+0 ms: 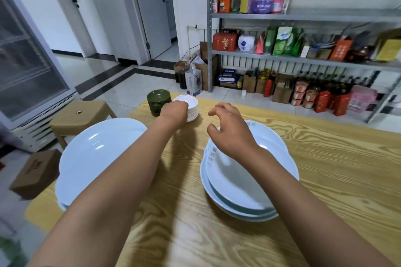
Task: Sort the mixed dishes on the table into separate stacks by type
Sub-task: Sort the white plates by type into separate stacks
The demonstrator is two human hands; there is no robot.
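- Left hand (174, 110) fingers curled on white saucer stack (189, 108), far desk (325, 158) edge beside green saucers (158, 102): could topple.
- Right hand (230, 130) loosely spread, empty, over skewed big plates (249, 180): could slide.

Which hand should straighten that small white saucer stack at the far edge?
Left, probably. The left hand is already on the white saucer stack; the right hand hovers empty above the big plates.
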